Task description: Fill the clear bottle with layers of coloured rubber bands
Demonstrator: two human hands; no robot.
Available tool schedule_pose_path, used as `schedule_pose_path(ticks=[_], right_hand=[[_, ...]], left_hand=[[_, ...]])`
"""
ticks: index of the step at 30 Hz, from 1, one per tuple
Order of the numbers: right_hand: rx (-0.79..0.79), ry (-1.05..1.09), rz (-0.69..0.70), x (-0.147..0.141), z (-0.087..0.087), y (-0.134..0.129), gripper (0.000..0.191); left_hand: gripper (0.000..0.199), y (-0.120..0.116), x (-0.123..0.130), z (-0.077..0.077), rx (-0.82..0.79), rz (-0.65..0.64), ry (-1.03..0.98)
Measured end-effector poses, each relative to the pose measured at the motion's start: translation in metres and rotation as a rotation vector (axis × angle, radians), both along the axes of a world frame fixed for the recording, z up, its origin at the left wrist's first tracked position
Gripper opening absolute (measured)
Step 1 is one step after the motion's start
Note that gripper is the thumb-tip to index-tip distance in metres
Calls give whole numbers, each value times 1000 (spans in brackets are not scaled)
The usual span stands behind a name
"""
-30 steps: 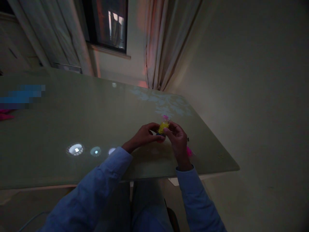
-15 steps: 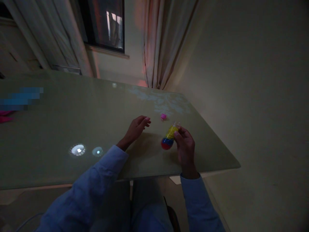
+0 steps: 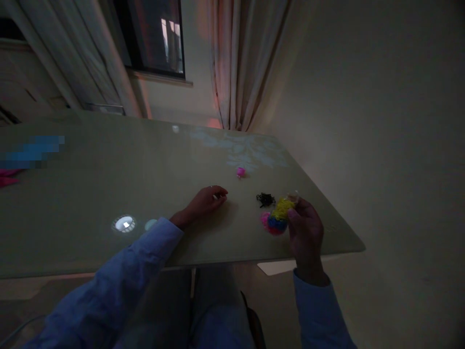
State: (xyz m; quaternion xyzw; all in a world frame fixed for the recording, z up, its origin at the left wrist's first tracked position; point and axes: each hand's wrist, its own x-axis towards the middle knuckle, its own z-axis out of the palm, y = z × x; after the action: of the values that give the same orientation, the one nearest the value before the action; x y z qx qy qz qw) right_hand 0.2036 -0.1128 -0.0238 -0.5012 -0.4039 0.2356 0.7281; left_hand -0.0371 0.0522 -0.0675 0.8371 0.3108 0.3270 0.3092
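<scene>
In my right hand [image 3: 307,228], thumb and fingers pinch the top of a small clear pouch of colored bands [image 3: 283,209]. Its contents lie in layers: yellow above, then blue, then red at the rounded bottom. A loose black clump of bands [image 3: 266,199] rests on the table just beyond the pouch. Next to the pouch's lower end is a pink clump [image 3: 265,221], partly hidden by it. My left hand [image 3: 203,203] is loosely curled low over the table, left of these, with nothing I can make out in it. Farther back sits a small pink piece [image 3: 240,172].
The pale glossy table [image 3: 145,169] ends at a right corner close to the wall [image 3: 381,145]. At its far left lie a blurred blue item [image 3: 34,150] and a bright pink one [image 3: 7,180]. Curtains [image 3: 236,68] hang behind the table.
My right hand has moved right with the pouch. Black and pink clumps now show on the table around it. My left hand has lowered slightly and its fingers have curled more.
</scene>
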Motion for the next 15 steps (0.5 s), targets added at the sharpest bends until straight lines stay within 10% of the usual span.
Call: schedule_pose_path(ticks=[15], right_hand=[[96,52,446,-70,-43,7,36]], left_hand=[[40,18,70,-5,-122,-144,-9]])
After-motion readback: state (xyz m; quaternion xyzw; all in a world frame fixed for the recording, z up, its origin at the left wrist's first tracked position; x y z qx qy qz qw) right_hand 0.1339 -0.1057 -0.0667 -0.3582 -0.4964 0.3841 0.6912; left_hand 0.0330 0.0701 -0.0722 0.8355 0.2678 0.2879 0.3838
